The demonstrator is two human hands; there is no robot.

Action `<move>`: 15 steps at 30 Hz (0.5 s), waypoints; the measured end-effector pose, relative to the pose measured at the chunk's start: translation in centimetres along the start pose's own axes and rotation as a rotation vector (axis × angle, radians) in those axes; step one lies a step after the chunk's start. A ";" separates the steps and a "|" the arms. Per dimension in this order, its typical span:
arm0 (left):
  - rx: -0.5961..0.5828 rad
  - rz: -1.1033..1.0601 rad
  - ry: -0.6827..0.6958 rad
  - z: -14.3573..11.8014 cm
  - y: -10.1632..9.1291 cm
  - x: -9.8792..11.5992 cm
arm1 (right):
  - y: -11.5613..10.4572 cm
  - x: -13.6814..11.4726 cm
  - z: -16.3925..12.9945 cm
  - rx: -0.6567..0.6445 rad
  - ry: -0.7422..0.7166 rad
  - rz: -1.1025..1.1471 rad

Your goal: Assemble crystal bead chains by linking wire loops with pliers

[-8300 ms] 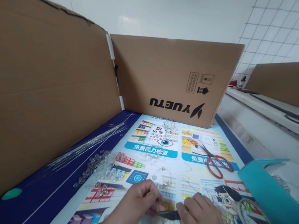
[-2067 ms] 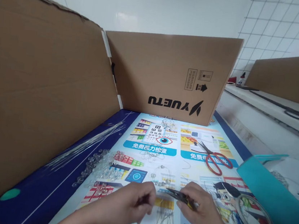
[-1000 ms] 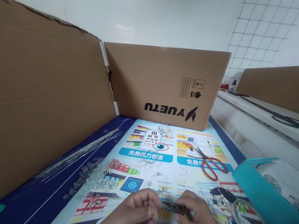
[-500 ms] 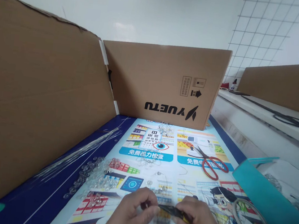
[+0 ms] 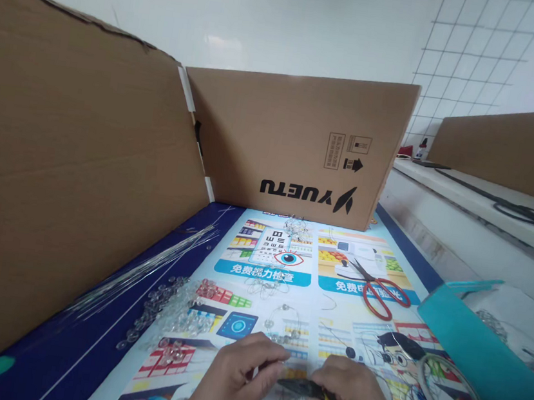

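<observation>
Well back from the far cardboard [image 5: 284, 137] edge, right hand [image 5: 352, 395] around pliers [image 5: 301, 387].

Mtl pliers [image 5: 298, 387], glossy smth beads [image 5: 180, 310]

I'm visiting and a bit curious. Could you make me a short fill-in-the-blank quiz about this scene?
1. The person holds the pliers in the ____ hand.
2. The handle colour of the scissors is ____.
3. In the picture, the clear beads lie to the ____ of the scissors.
4. The large upside-down word on the cardboard panel is ____.

Missing words: right; red; left; YUETU.
</observation>
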State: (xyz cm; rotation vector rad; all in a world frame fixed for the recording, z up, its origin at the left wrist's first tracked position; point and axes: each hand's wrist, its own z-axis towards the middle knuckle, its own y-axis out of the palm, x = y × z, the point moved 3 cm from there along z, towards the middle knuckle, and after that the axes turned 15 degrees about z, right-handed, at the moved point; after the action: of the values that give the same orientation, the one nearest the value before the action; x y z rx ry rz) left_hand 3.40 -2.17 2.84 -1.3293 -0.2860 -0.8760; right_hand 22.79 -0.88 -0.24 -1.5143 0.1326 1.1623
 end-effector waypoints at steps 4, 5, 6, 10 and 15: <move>-0.044 -0.019 0.014 0.1 0.0 0.3 | 0.1 0.0 -0.3 0.006 -0.007 -0.019; -0.056 -0.020 0.015 0.0 0.1 0.4 | 0.1 0.0 -0.3 0.006 -0.009 -0.026; -0.061 -0.023 0.012 0.0 0.1 0.4 | 0.1 -0.1 -0.3 0.005 -0.014 -0.031; -0.043 -0.051 -0.087 0.1 0.2 -0.2 | 0.2 -0.3 -0.2 0.022 -0.043 -0.035; -0.087 -0.374 -0.397 0.3 1.0 -1.8 | -0.6 -0.9 -0.2 0.111 -0.184 -0.150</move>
State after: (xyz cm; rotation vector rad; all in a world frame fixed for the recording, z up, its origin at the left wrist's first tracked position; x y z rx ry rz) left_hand 2.97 -1.18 1.09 -1.5553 -0.8348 -0.9353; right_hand 22.90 -1.30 0.74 -1.2915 -0.0398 1.1486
